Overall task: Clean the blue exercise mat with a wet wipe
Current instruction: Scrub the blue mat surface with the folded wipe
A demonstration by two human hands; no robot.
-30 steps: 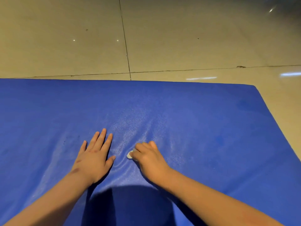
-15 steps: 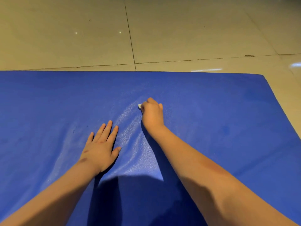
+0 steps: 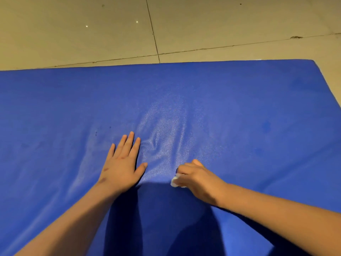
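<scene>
Blue exercise mat [image 3: 239,108] lies flat on a beige tiled floor [image 3: 73,37] and fills most of the view. Its far edge runs across the upper part and its far right corner is visible.

Left hand [image 3: 122,167] is flat on the mat near its middle, palm down. Four fingers are straight and close together, pointing at the mat's far edge, with the thumb splayed out sideways. It holds nothing, just presses on the mat cover.

Right hand [image 3: 199,179] is also on the mat, a bit toward its right side, near the left hand but apart from it. Fingers are curled and bunched round a small white wet wipe [image 3: 175,181]. Only a crumpled bit of the wipe pokes out at the fingertips, touching the mat. Thumb placement: cannot tell, hidden under the hand.

Glossy lighter patch [image 3: 166,137] sits mid-mat, from between the hands toward the far edge, with shallow wrinkles [image 3: 155,145] in the cover just beside the left fingertips. A few dark specks [image 3: 96,133] sit toward the mat's left side. A darker blue round spot [image 3: 266,126] lies toward the mat's right edge. A dark shadow [image 3: 162,218] covers the mat's near part between the forearms. Grout lines [image 3: 153,34] cross on the floor past the mat's far edge.
</scene>
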